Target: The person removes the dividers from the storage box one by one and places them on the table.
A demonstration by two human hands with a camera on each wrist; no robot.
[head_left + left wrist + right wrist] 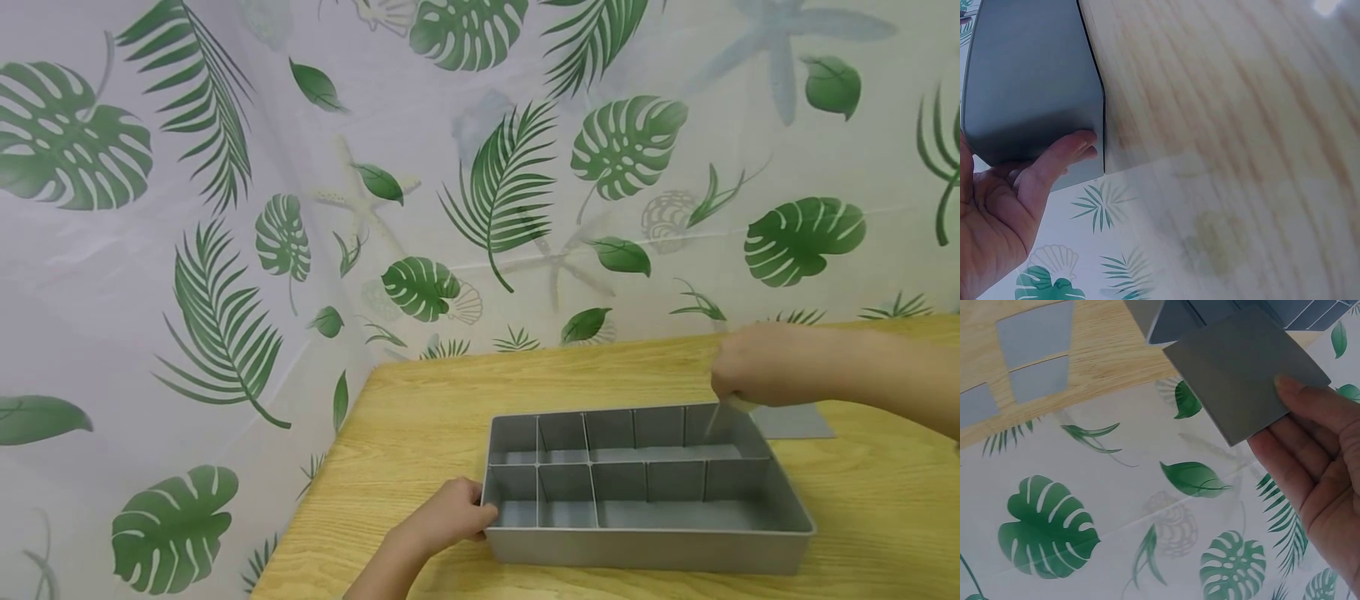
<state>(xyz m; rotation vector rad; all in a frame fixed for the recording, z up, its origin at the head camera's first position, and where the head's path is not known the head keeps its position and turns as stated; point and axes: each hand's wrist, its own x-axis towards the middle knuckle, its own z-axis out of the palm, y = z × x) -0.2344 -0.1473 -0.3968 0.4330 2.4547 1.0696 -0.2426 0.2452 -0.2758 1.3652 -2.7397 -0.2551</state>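
A grey divided box [645,548] stands on the wooden table, with upright partitions forming small compartments on its left side. My left hand [454,508] grips its near left corner; in the left wrist view the fingers [1054,165] bend around the box wall. Above the back right compartment, my right hand [768,362] holds a flat, square grey divider panel [1241,378]. Its thumb lies on one face and the fingers behind, as the right wrist view shows. From the head, that panel appears nearly edge-on, its lower part over the compartment.
Behind the box's right end, a loose grey panel [798,422] lies on the table [420,417]. The right wrist view shows several flat panels [1038,378] there. A leaf-printed sheet [480,333] rises along the table's back and left edges.
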